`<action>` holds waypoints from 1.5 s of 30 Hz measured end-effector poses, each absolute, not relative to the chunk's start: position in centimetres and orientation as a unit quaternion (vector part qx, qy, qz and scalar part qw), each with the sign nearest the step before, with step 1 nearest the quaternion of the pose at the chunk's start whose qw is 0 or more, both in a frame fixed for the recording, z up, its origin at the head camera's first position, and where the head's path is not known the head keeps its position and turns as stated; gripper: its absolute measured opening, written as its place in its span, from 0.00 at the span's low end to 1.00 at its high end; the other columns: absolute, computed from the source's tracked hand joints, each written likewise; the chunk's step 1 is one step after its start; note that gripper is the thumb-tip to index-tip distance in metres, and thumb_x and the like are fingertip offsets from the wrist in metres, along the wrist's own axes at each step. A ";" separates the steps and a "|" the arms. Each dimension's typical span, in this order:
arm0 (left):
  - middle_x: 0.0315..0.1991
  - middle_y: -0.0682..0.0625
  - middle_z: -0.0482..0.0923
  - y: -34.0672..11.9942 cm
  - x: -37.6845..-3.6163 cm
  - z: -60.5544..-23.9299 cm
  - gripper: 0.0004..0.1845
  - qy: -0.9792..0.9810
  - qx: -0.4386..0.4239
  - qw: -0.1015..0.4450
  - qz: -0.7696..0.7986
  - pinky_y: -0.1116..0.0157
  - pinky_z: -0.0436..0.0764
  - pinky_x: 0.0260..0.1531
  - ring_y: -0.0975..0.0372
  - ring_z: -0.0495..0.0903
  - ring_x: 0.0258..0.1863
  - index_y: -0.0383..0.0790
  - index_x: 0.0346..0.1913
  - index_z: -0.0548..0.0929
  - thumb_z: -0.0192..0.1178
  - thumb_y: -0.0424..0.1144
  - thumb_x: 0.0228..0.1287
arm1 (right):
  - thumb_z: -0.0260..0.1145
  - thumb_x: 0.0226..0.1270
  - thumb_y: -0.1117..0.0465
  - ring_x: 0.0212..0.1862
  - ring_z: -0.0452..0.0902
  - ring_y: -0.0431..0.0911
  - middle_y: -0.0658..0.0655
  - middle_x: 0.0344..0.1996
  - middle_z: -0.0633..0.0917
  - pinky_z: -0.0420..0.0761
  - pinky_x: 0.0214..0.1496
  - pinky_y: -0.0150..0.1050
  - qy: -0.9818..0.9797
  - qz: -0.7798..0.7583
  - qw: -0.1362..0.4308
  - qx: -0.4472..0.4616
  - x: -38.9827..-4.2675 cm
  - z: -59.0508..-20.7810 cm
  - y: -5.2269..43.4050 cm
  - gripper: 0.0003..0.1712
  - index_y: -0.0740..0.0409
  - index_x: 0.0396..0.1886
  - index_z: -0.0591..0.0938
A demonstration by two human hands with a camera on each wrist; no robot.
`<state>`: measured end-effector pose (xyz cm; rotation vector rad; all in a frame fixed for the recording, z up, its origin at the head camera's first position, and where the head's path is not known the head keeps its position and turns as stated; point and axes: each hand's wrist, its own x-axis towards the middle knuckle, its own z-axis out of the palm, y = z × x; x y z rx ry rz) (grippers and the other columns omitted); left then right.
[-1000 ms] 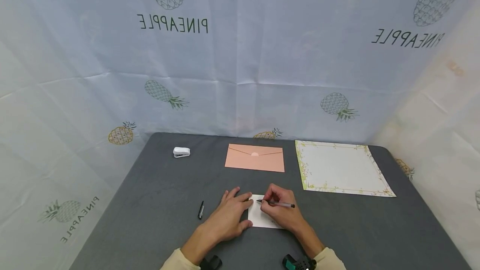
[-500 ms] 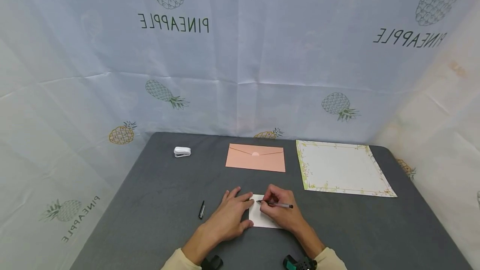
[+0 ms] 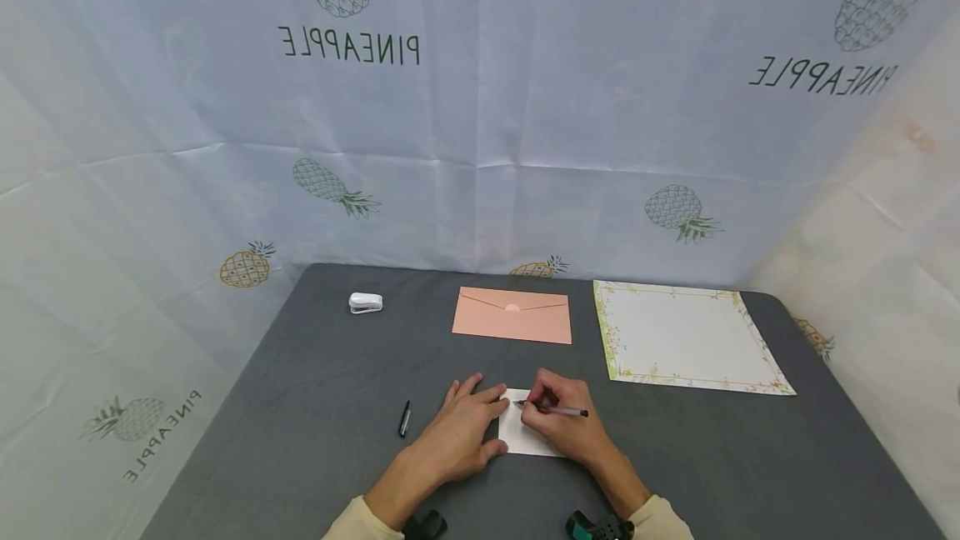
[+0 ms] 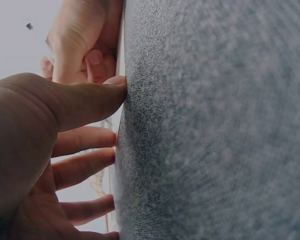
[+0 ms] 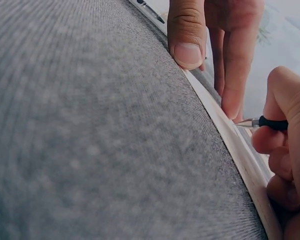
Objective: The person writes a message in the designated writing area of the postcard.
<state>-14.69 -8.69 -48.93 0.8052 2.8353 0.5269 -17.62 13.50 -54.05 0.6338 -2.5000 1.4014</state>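
Observation:
A small white card (image 3: pixel 528 438) lies on the dark grey table between the two hands. My right hand (image 3: pixel 567 419) pinches a pen (image 3: pixel 562 410) with a dark grip, its metal tip (image 5: pixel 247 123) right at the card's surface near the upper left corner. The heel of that hand rests over the card's right part and hides it. My left hand (image 3: pixel 459 430) lies with fingers spread at the card's left edge, thumb (image 5: pixel 187 50) and index finger pressing on it. In the left wrist view, the left thumb (image 4: pixel 92 100) touches down at the edge.
A black pen cap (image 3: pixel 404 419) lies left of the left hand. Farther back are a white stapler (image 3: pixel 365 302), a pink envelope (image 3: pixel 512 319) and a large sheet with a floral border (image 3: pixel 686 340). A pineapple-print curtain (image 3: pixel 480 107) hangs behind the table (image 3: pixel 337 373).
The pen in the right hand shifts very slightly near the same spot on the card. The left hand stays in place, and the whole head view drifts a little.

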 end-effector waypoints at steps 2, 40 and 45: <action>0.77 0.48 0.79 -8.7 -14.7 -49.0 0.31 0.945 0.268 0.070 0.175 0.30 0.70 0.75 0.39 0.71 0.80 0.43 0.70 0.86 0.78 0.50 0.67 | 0.75 0.55 0.70 0.22 0.67 0.30 0.35 0.20 0.77 0.63 0.25 0.26 -0.846 0.474 0.103 0.219 -17.6 -54.0 13.5 0.20 0.38 0.27 0.81; 0.77 0.50 0.79 -8.6 -14.8 -49.0 0.31 0.947 0.271 0.065 0.159 0.30 0.72 0.74 0.39 0.71 0.80 0.45 0.70 0.86 0.78 0.51 0.67 | 0.74 0.53 0.74 0.23 0.70 0.31 0.39 0.23 0.83 0.68 0.25 0.28 -0.827 0.506 0.134 0.205 -17.5 -54.1 13.8 0.23 0.39 0.26 0.79; 0.77 0.50 0.78 -8.6 -14.6 -49.1 0.31 0.946 0.265 0.070 0.172 0.31 0.70 0.75 0.39 0.70 0.81 0.44 0.71 0.86 0.79 0.49 0.67 | 0.73 0.54 0.76 0.23 0.70 0.32 0.39 0.23 0.82 0.69 0.25 0.28 -0.828 0.503 0.137 0.205 -17.4 -54.1 14.0 0.23 0.40 0.26 0.79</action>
